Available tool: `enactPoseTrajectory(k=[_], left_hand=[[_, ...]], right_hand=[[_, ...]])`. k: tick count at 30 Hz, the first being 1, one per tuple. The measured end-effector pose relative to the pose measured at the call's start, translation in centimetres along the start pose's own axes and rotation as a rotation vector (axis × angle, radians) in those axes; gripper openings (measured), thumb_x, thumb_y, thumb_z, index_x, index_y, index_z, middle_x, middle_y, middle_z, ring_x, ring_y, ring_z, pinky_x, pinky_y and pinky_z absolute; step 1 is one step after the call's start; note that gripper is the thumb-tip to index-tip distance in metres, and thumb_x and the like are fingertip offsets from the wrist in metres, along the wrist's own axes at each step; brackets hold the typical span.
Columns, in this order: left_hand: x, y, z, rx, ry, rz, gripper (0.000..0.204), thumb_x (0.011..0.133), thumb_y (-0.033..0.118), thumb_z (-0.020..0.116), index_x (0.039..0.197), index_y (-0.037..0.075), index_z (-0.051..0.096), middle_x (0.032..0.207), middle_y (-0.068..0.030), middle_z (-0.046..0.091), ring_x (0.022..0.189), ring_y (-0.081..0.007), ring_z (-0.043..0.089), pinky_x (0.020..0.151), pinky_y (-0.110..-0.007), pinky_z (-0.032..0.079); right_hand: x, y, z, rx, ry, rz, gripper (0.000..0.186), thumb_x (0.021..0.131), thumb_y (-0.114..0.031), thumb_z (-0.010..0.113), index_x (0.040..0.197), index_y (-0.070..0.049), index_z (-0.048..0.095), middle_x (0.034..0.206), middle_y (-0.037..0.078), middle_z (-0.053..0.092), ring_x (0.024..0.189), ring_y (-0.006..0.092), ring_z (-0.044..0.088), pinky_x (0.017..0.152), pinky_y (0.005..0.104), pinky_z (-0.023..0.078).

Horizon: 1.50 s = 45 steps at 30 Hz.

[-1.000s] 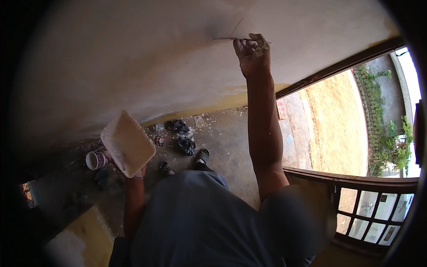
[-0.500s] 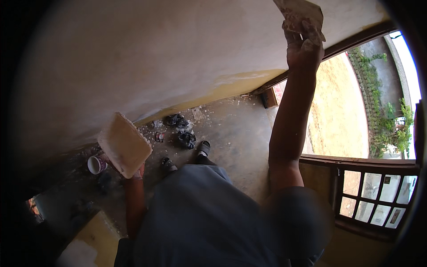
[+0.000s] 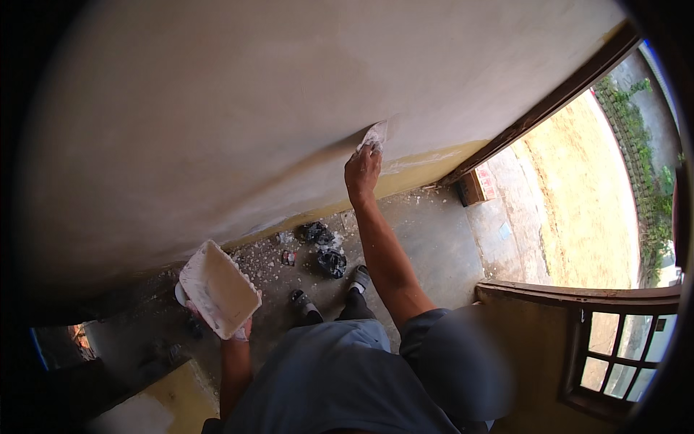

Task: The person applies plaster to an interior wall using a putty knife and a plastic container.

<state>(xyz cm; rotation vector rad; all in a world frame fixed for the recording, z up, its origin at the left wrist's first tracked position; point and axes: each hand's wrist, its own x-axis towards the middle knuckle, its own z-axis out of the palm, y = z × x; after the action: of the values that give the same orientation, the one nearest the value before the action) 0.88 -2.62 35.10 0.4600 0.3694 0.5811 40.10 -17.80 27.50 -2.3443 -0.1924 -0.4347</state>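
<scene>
My left hand [image 3: 243, 333] is closed around a pale rectangular putty tray [image 3: 230, 293], holding it from beneath. White residue coats the tray's inside and crusts its edges; most of my fingers are hidden behind it. Ahead and to the right, my right hand [image 3: 363, 170] grips a putty-smeared scraper [image 3: 375, 134]. Its blade meets the wall [image 3: 195, 130], which is coated whitish with a yellowish strip low down. A dark streak or shadow runs left from the scraper along the wall.
Black plastic bags [image 3: 331, 262] and white crumbs litter the floor [image 3: 434, 239] by the wall's foot, near my sandalled feet [image 3: 358, 277]. A white container [image 3: 181, 293] is partly hidden behind the tray. At right are a doorway, a box [image 3: 473, 188] and a barred window [image 3: 614, 354].
My right hand has come down and left from high near the door frame, bringing the scraper to the wall's middle. The tray appears slightly lower and farther right; the whole view has shifted.
</scene>
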Motion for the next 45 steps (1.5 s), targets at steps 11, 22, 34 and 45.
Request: enactPoseTrajectory(k=[11,22,34,45], left_hand=[[-0.2,-2.2,2.3,-0.100,-0.067,-0.089,0.107,0.074,0.083,0.052,0.153,0.018,0.023,0.147,-0.0186,0.039,0.122,-0.0411,0.050,0.088,-0.067,0.048],[-0.7,-2.3,2.9,-0.053,-0.064,-0.063,0.104,0.073,0.078,0.059,0.149,0.013,0.030,0.136,-0.0198,0.049,0.113,-0.0417,0.056,0.081,-0.065,0.052],[0.7,-3.2,-1.2,-0.205,-0.072,-0.024,0.089,0.084,0.075,0.044,0.151,0.018,0.029,0.148,-0.0121,0.042,0.132,-0.0370,0.045,0.106,-0.059,0.039],[4.3,-6.2,4.5,-0.273,-0.171,-0.239,0.074,0.091,0.064,0.035,0.145,0.013,0.039,0.139,-0.0129,0.050,0.124,-0.0335,0.053,0.102,-0.053,0.046]], right_hand=[[4.3,11.0,-2.1,1.125,0.217,0.774,0.025,0.083,-0.016,0.064,0.098,0.004,0.063,0.087,0.011,0.063,0.074,0.0221,0.061,0.062,0.0358,0.051],[3.7,0.6,-6.6,0.546,0.228,0.382,0.028,0.086,-0.018,0.059,0.101,0.005,0.061,0.094,0.027,0.060,0.084,0.0398,0.060,0.066,0.0470,0.051],[-9.8,-12.2,-16.6,0.887,-0.395,-0.428,0.059,0.077,-0.007,0.067,0.130,0.000,0.043,0.100,0.021,0.066,0.087,0.0374,0.068,0.077,0.0390,0.054],[-13.1,-17.7,-17.3,0.231,-0.567,-0.492,0.062,0.076,-0.004,0.060,0.136,0.000,0.043,0.086,0.019,0.067,0.077,0.0413,0.065,0.068,0.0467,0.053]])
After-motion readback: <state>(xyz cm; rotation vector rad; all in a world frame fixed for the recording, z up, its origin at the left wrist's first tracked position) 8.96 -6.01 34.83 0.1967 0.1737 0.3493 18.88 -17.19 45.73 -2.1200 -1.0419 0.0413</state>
